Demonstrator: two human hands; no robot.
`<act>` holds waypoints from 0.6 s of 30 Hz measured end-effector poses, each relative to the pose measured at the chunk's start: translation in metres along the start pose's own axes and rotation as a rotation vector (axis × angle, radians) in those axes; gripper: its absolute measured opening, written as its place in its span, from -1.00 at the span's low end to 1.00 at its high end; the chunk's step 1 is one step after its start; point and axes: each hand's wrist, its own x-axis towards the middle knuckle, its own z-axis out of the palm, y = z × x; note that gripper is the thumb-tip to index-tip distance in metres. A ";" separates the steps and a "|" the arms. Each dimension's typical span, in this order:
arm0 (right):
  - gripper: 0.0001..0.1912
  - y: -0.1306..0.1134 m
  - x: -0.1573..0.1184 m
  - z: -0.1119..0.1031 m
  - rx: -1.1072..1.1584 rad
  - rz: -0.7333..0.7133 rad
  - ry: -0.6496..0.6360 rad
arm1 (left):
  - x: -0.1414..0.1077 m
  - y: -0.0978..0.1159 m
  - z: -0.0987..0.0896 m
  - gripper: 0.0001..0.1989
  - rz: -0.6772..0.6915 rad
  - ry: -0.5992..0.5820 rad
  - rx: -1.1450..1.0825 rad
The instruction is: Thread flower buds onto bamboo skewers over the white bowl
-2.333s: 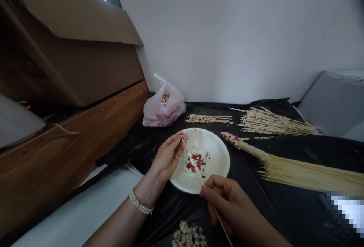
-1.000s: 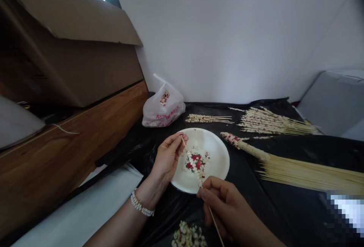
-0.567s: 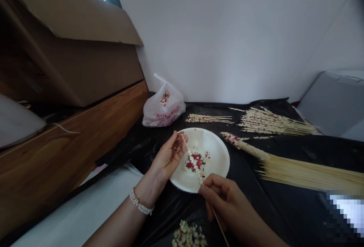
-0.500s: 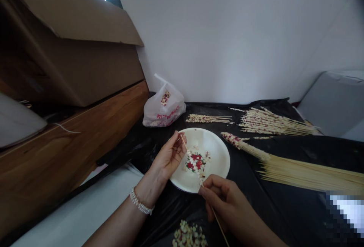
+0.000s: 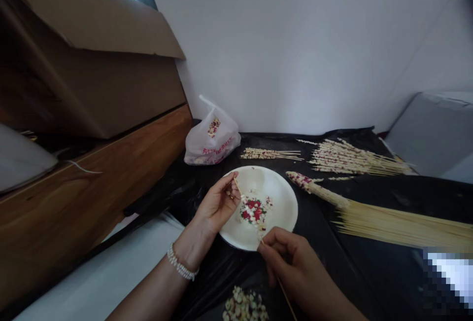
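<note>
A thin wooden skewer (image 5: 238, 187) slants across a white bowl (image 5: 284, 190), with small pale pieces threaded along its middle. Fingertips of my left hand (image 5: 221, 201) pinch its upper end over the bowl's left side. Lower down, thumb and forefinger of my right hand (image 5: 288, 257) close on the same skewer near the front rim, and its tail runs down below that hand. Inside the bowl, red printed flowers (image 5: 254, 211) show beside a few loose pale and dark red pieces (image 5: 268, 202). The exact kind of the pieces is too small to tell.
Behind the bowl stand a white plastic bag (image 5: 212, 138) and some filled skewers (image 5: 258, 153). To the right lie a larger filled pile (image 5: 340, 157) and a bundle of bare skewers (image 5: 399, 222). Loose pieces (image 5: 245, 305) sit in front. A cardboard box (image 5: 121, 84) rises at left.
Both hands keep hold of the skewer in nearly the same place. The view has shifted very slightly, and the fingers of my left hand have moved a little at the skewer's upper end.
</note>
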 end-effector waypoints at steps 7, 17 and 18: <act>-0.77 0.003 0.000 0.001 0.002 -0.027 0.015 | -0.004 0.001 0.003 -0.93 -0.049 -0.007 0.047; -0.76 0.001 -0.001 0.002 0.012 0.000 0.035 | -0.006 -0.001 0.005 -0.92 -0.052 0.015 0.072; -0.77 0.001 -0.001 0.002 0.000 -0.004 0.036 | -0.007 -0.001 0.005 -0.93 -0.050 0.017 0.076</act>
